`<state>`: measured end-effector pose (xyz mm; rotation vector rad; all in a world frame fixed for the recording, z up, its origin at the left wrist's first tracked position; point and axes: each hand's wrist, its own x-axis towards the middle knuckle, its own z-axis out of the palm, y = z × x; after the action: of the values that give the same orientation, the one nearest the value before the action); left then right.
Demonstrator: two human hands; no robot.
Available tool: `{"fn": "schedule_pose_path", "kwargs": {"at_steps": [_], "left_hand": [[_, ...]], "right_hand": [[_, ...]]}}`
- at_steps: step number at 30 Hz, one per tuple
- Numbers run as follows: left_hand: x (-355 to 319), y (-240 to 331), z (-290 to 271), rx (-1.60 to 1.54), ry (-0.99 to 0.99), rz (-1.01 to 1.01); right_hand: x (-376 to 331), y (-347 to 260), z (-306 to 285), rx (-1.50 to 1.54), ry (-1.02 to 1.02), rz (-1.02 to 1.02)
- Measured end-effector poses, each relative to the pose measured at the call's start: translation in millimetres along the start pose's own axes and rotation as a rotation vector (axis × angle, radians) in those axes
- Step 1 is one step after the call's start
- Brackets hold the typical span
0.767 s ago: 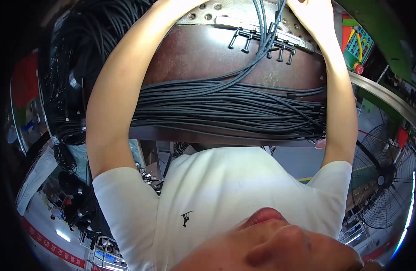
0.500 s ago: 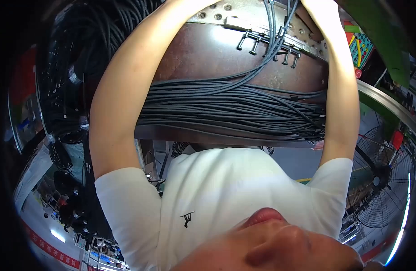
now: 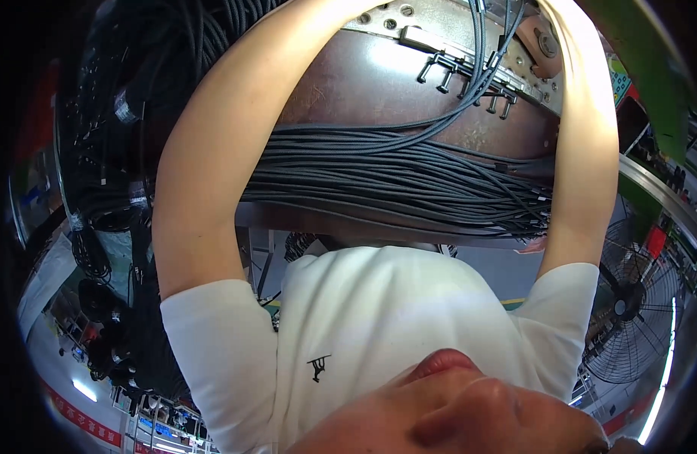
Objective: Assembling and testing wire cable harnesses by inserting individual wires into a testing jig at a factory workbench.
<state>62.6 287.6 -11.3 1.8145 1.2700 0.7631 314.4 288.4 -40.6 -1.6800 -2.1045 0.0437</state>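
Note:
Both my forearms reach up past the top edge of the head view, so neither my left hand nor my right hand shows. Between the arms, a thick bundle of black cables (image 3: 379, 170) lies across the brown worktop (image 3: 341, 91). A few cable strands (image 3: 481, 79) curve up from it and leave the picture at the top. They pass over a metal fixture (image 3: 507, 76) with a row of small black levers (image 3: 443, 79). Behind the fixture is a perforated metal plate (image 3: 375, 21). What my hands hold, if anything, is hidden.
More black cables (image 3: 205, 38) hang in a dense mass on the left. A floor fan (image 3: 628, 303) with a wire guard stands at the right. A green machine part (image 3: 644, 68) fills the upper right, near a metal rail (image 3: 659, 185).
The worktop, fixture and cable strands sit slightly farther right in the picture. Both forearms have shifted a little to the right, and a round bolt on the metalwork now shows beside my right arm.

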Motion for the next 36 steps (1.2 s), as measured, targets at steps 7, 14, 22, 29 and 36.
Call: {"fn": "schedule_pose_path", "kwargs": {"at_steps": [7,14,22,29,36], "left_hand": [[-8.9,-11.2,-2.4,0.064,0.075,0.024],[-15.1,-19.9,-1.0,0.132,0.139,0.057],[-18.0,-19.1,-1.5,0.225,0.203,0.113],[-6.6,-5.6,-1.3,0.319,0.252,0.205],[1.1,1.5,4.4,0.453,0.283,0.261]], "right_hand": [[2.4,-4.3,5.0,-0.028,-0.038,0.000],[5.2,-8.9,4.4,-0.059,-0.068,0.012],[7.4,-11.6,-2.4,-0.089,-0.080,0.038],[13.9,-2.7,-18.6,-0.118,-0.052,0.081],[-9.2,14.3,-6.3,-0.224,0.038,0.003]]}}
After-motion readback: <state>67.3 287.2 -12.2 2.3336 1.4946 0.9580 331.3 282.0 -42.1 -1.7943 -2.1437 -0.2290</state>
